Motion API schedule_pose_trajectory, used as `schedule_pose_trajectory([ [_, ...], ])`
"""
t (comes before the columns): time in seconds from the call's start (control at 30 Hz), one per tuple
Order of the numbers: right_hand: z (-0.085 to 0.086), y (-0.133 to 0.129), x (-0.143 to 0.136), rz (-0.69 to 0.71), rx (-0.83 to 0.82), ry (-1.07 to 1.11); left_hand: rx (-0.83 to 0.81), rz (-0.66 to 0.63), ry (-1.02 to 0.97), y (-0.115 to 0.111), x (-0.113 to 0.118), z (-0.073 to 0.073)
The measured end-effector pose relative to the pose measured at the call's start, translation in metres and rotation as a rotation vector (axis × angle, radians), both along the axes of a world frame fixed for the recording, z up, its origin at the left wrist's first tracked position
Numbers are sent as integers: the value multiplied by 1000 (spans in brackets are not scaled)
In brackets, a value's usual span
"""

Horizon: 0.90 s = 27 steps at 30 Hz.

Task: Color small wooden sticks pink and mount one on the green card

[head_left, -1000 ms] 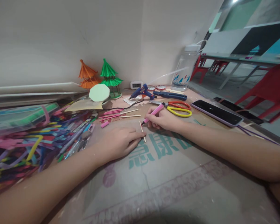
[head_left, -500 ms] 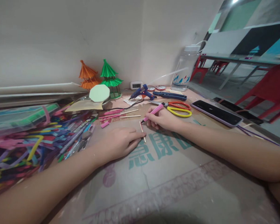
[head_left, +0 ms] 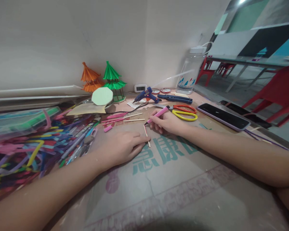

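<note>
My right hand (head_left: 167,123) is closed around a pink marker (head_left: 160,113), which slants with its dark tip down at the far end of a thin wooden stick (head_left: 146,131). Some pink colour shows along that stick's upper part. With its index finger stretched out, my left hand (head_left: 124,145) lies palm down and presses the near part of the stick against the covered tabletop. The marker's pink cap (head_left: 108,128) lies loose beyond my left hand. Behind it are several sticks coloured pink (head_left: 114,117), some with bare wooden ends.
Craft strips (head_left: 33,150) and pens crowd the left side. At the back stand orange (head_left: 90,75) and green (head_left: 112,78) pagoda models, a glue gun (head_left: 145,94) and a water bottle (head_left: 189,72). Scissors (head_left: 185,115), a blue cutter (head_left: 175,98) and a phone (head_left: 223,116) lie right.
The marker tip has shifted very slightly left, towards the stick's far end. My left hand and the stick stay in place.
</note>
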State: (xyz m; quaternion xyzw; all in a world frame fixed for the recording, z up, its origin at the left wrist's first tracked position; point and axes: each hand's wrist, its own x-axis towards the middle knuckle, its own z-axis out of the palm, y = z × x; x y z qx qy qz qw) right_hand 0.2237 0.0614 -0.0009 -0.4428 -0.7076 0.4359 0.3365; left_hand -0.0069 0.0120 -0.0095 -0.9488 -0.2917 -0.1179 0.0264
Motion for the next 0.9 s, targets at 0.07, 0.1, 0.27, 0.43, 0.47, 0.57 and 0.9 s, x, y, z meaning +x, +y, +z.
schedule_pose_trajectory([
  [0.07,-1,1,0,-7,11,17,-2,2,4,0,0,0],
  [0.1,-2,2,0,-10,22,34,-4,4,5,0,0,0],
  [0.27,-4,3,1,-8,53,32,-21,12,24,-1,0,2],
  [0.43,-2,1,1,-9,50,-2,-15,11,25,0,0,1],
  [0.47,-2,1,1,-9,47,-7,-12,11,24,0,0,1],
  [0.57,-2,1,2,-9,54,-27,-10,10,27,0,0,0],
  [0.9,4,-3,2,0,20,-54,-12,8,26,0,0,0],
])
